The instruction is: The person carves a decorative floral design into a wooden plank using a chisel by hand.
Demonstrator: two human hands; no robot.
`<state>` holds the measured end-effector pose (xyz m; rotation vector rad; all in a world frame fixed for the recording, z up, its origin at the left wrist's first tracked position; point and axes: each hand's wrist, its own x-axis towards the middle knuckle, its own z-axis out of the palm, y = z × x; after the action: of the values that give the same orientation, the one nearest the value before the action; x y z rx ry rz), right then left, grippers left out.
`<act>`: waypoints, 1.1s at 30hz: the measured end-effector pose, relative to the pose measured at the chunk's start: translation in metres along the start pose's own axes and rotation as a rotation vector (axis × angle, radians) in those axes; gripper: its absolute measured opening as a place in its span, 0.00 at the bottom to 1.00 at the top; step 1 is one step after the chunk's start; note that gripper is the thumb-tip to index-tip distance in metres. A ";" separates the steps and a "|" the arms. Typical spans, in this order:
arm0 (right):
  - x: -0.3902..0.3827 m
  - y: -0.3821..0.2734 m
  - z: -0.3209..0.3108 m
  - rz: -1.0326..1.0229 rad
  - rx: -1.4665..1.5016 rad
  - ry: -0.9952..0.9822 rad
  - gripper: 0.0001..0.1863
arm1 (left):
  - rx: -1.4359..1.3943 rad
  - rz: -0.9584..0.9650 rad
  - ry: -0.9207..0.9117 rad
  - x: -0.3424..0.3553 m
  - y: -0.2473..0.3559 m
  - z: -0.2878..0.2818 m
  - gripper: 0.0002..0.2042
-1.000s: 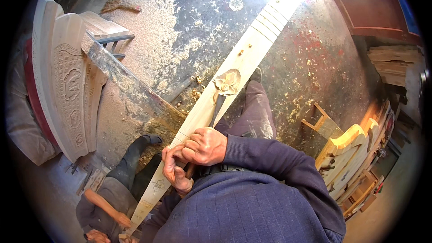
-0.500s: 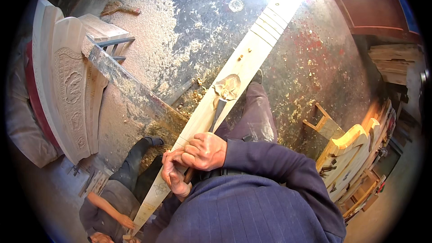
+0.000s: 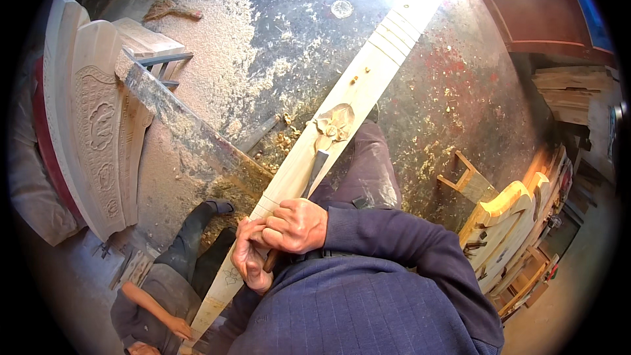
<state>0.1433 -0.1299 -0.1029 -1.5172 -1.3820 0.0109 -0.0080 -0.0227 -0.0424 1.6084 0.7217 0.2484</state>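
A long pale plank (image 3: 374,52) runs diagonally beneath me, bearing a carved leafy motif (image 3: 334,121). A chisel (image 3: 314,169) with a dark blade points up the plank, its tip just below the carving. My right hand (image 3: 296,223) is closed in a fist around the chisel's handle. My left hand (image 3: 253,253) sits beside and below it, fingers curled round the wooden handle against my right hand. Small chips lie on the plank's far part.
A co-worker (image 3: 161,302) is at the plank's lower-left end. Carved panels (image 3: 98,131) lean at left beside a dusty beam (image 3: 184,131). Sawdust covers floor patches (image 3: 217,52). A red-brown board (image 3: 539,6) is upper right; a small stool (image 3: 470,177) and yellow wooden pieces (image 3: 499,223) are right.
The chisel's tip has drawn back slightly toward me from the carved motif, so more of its blade shows above my hands. Both hands keep their grip.
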 end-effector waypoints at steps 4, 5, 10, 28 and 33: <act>-0.001 -0.001 0.000 0.010 0.002 -0.016 0.08 | 0.005 -0.022 -0.003 0.000 0.000 0.000 0.50; -0.001 -0.001 -0.001 0.009 -0.001 -0.013 0.08 | 0.000 -0.029 0.002 -0.001 0.000 0.000 0.50; 0.002 -0.001 -0.003 0.018 0.009 0.018 0.08 | -0.063 -0.044 0.005 0.000 0.004 0.002 0.50; -0.002 0.006 -0.003 0.023 0.013 0.007 0.12 | -0.053 -0.039 0.078 -0.006 -0.010 0.014 0.48; -0.004 0.008 -0.003 0.026 0.004 0.003 0.12 | -0.035 -0.040 0.073 -0.003 -0.008 0.017 0.48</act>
<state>0.1495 -0.1330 -0.1098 -1.5311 -1.3591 0.0269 -0.0040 -0.0381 -0.0526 1.5571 0.8005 0.2906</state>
